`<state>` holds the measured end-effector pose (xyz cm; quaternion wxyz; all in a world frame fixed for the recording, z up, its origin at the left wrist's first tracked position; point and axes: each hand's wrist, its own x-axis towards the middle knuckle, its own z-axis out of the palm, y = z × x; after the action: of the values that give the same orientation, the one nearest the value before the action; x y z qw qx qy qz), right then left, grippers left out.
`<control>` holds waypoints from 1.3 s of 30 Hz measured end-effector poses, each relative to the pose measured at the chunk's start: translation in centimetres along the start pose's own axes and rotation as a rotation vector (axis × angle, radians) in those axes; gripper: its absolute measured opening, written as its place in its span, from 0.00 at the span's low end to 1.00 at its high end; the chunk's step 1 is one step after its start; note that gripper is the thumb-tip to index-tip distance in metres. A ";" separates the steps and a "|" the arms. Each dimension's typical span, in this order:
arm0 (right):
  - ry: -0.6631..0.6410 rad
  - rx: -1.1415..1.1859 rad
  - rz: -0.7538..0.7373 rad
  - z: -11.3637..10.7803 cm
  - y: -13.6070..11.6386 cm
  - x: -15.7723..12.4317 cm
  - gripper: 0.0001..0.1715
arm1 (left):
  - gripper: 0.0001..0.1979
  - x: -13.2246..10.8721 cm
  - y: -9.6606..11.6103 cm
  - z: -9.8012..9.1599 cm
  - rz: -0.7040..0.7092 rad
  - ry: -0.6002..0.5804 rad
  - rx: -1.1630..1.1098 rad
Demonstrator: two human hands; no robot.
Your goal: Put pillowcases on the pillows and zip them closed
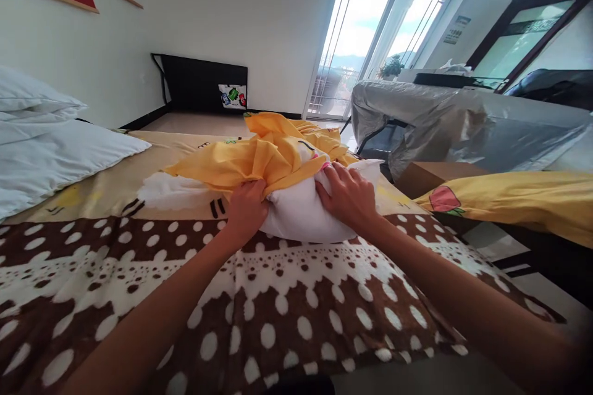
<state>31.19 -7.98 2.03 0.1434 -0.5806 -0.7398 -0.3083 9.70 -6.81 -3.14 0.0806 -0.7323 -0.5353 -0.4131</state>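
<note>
A white pillow (301, 213) lies on a bed covered with a brown and white dotted sheet (259, 315). A yellow pillowcase (264, 157) is bunched over the pillow's far part. My left hand (245, 210) is closed on the yellow pillowcase's edge at the pillow's left side. On the pillow's right side, my right hand (347, 194) presses on the white fabric with curled fingers, right at the pillowcase's opening.
White pillows (50, 142) are stacked at the bed's left. A piece of furniture under a grey cover (463, 123) stands to the right, with a cardboard box (430, 176) before it. Another yellow cloth (519, 197) lies at right. Glass doors (380, 18) are behind.
</note>
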 end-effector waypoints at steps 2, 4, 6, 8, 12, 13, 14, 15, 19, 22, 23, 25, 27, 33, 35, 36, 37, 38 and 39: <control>0.013 0.035 0.001 -0.3 0.2 -0.5 0.32 | 0.07 1.0 -0.2 0.4 -0.049 0.051 -0.008; 0.014 0.031 -0.072 -0.8 0.1 -1.4 0.38 | 0.07 1.9 -0.3 0.8 -0.119 0.119 -0.015; 0.004 -0.021 -0.203 -1.4 -0.5 -2.4 0.42 | 0.07 2.5 -0.3 1.2 -0.169 0.195 -0.025; -0.016 -0.087 -0.284 -1.6 -1.3 -3.0 0.41 | 0.08 2.7 -0.3 1.5 -0.144 0.271 -0.027; -0.086 -0.166 -0.197 -0.9 -2.1 -2.0 0.38 | 0.10 2.3 0.3 1.6 0.066 0.375 0.069; -0.109 -0.180 -0.154 -0.6 -2.1 -1.5 0.37 | 0.10 2.1 0.6 1.5 0.127 0.389 0.106; -0.132 -0.192 -0.115 -0.3 -1.9 -0.9 0.36 | 0.10 1.7 0.8 1.5 0.191 0.396 0.136; -0.151 -0.199 -0.084 -0.1 -1.6 -0.4 0.35 | 0.10 1.4 1.0 1.4 0.253 0.392 0.153; -0.188 -0.186 -0.034 0.5 -0.2 0.2 0.35 | 0.06 -0.4 0.1 1.2 0.471 0.274 0.119; -0.166 -0.171 -0.035 0.6 0.6 -0.1 0.36 | 0.18 -1.4 -2.2 1.1 0.566 0.194 0.139; -0.156 -0.171 -0.039 0.6 0.7 -0.2 0.37 | 0.20 -1.5 -3.0 1.1 0.552 0.196 0.140; -0.140 -0.177 -0.047 0.6 1.0 -0.3 0.37 | 0.20 -1.7 -4.3 1.1 0.465 0.247 0.091; -0.134 -0.182 -0.053 0.6 1.3 -0.3 0.37 | 0.19 -1.5 -4.9 1.3 0.369 0.302 0.027; -0.120 -0.177 -0.082 0.6 2.1 -0.5 0.36 | 0.14 1.6 -3.3 2.4 0.357 0.389 0.067; -0.119 -0.172 -0.065 0.5 2.2 -0.8 0.36 | 0.09 3.0 -2.5 3.1 0.322 0.426 0.077; -0.118 -0.168 -0.052 0.4 2.2 -1.0 0.36 | 0.09 3.6 -2.1 3.5 0.293 0.443 0.078; -0.116 -0.166 -0.037 0.4 2.2 -1.2 0.35 | 0.09 4.2 -1.7 4.0 0.263 0.460 0.076; -0.115 -0.166 -0.023 0.3 2.1 -1.4 0.35 | 0.11 4.8 -1.2 4.6 0.224 0.483 0.067; -0.115 -0.169 -0.010 0.3 2.0 -1.6 0.35 | 0.11 5.3 -0.7 5.2 0.168 0.518 0.049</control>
<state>33.60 -8.76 1.48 0.0495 -0.6038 -0.7209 -0.3364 12.29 0.15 -3.09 0.2665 -0.6421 -0.4439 -0.5654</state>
